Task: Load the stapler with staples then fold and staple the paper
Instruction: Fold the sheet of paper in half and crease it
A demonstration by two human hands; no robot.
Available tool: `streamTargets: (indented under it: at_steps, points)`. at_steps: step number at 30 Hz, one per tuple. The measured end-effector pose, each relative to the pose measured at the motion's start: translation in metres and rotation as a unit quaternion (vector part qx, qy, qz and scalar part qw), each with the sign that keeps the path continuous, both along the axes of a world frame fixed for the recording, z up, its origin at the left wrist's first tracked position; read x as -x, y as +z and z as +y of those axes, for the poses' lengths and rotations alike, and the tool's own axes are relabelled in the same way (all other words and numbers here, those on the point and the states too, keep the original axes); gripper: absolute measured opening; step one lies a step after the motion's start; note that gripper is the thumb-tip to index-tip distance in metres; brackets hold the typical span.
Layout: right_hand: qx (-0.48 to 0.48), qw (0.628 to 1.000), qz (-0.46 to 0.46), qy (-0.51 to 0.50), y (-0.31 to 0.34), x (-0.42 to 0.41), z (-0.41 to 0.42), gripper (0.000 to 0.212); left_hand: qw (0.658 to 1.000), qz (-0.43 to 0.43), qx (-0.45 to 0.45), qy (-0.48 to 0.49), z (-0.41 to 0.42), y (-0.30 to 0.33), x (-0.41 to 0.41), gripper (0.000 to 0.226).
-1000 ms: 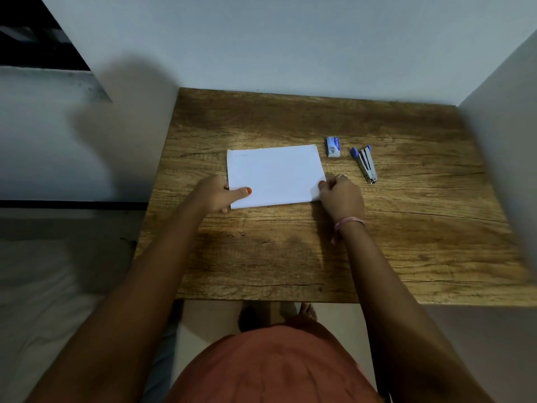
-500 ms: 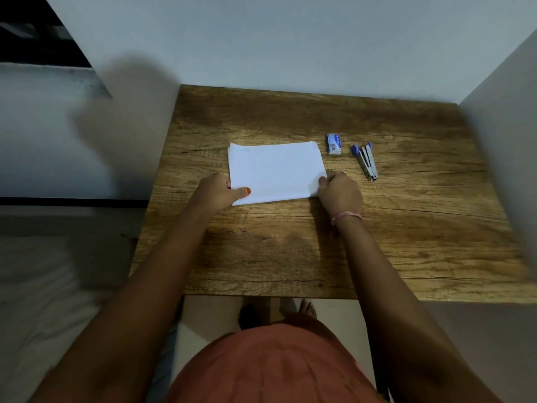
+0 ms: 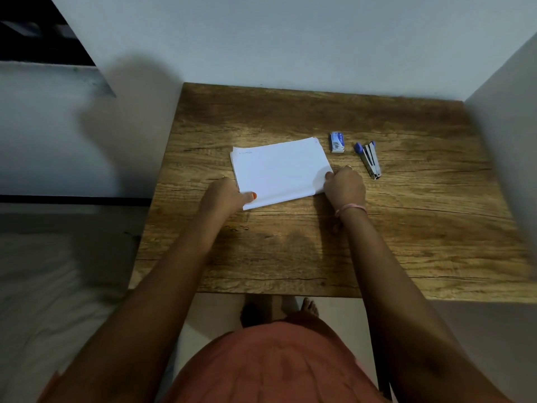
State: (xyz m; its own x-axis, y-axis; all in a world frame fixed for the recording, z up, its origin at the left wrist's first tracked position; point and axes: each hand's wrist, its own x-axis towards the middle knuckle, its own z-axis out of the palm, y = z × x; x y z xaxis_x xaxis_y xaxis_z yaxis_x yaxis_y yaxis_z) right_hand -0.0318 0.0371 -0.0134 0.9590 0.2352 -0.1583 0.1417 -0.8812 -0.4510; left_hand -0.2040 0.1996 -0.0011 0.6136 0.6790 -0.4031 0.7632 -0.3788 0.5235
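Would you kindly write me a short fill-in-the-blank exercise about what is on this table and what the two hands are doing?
1. Both hands, the left hand and the right hand, hold the near corners of the ____.
2. The stapler lies to the ____ of the staple box.
3. The thumbnail on the paper is painted ____.
4. The table top looks made of ____.

Missing words: paper; right; orange; wood
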Motion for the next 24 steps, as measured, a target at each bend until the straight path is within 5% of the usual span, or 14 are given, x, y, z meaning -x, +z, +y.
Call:
streamTargets:
  at_steps: [7,10,13,17,24]
  points:
    - [0.006,1.000,-0.006,-0.007,-0.003,0.000,0.002,0.033,0.996,0.045,-0.081,-0.018,0.001,0.006,-0.006,0.050]
    - [0.022,1.000,-0.019,-0.011,-0.005,0.005,0.004,0.039,0.984,0.014,-0.159,-0.084,-0.001,0.009,-0.013,0.068]
    - [0.047,0.998,-0.048,-0.014,-0.008,0.011,0.005,0.040,0.974,-0.034,-0.123,-0.189,-0.004,0.016,-0.022,0.060]
    - [0.067,0.995,-0.073,-0.016,-0.012,0.015,0.006,0.040,0.934,0.009,-0.104,-0.342,-0.003,0.023,-0.032,0.070]
    - [0.065,0.995,-0.081,-0.004,-0.014,0.000,0.001,0.040,0.872,0.050,-0.151,-0.463,-0.006,0.026,-0.042,0.072]
